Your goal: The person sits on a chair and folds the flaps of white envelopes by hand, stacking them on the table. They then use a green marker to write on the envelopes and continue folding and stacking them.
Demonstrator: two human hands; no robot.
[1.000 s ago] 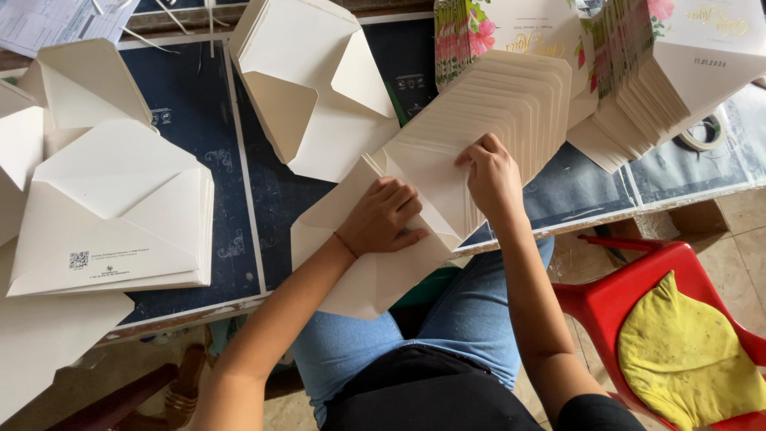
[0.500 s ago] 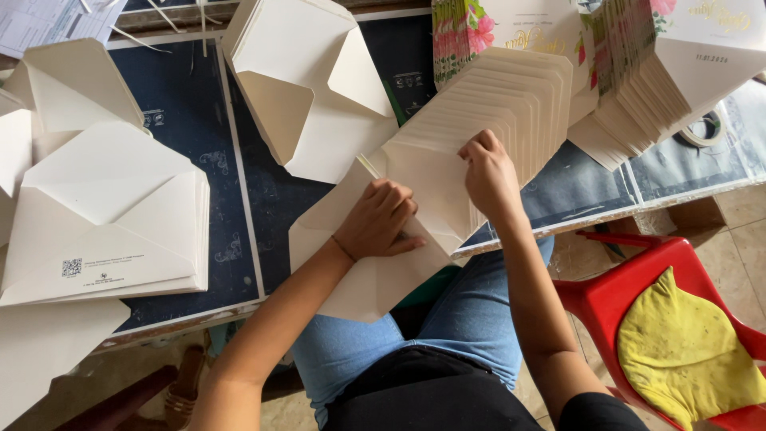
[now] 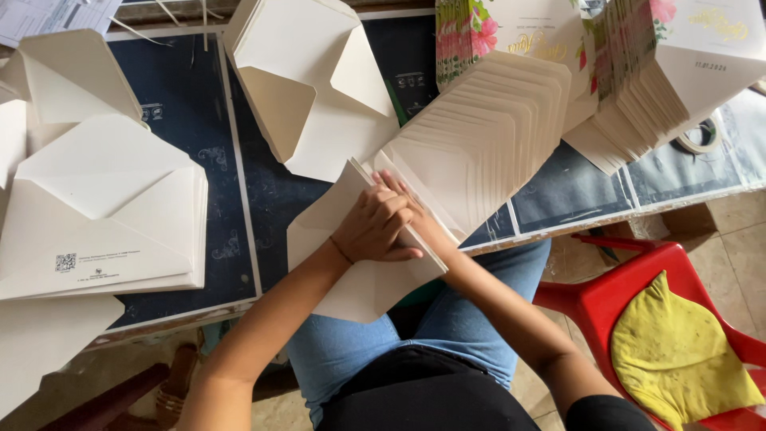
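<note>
Left hand (image 3: pixel 375 227) curled gripping cream envelope (image 3: pixel 359 279); right hand (image 3: pixel 419 219) beneath, grip unclear

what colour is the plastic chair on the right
Red plastic chair, holding a yellow cushion; seen in the head view.

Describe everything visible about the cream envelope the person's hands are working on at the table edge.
The cream envelope is matte paper or thin card, unfolded, with pointed flaps spread. It lies tilted at the near edge of the dark blue table, its lower corner overhanging the person's lap. The left hand presses one flap down; the right hand, mostly hidden beneath, touches the same fold. Beside it is a fanned envelope row.
</note>
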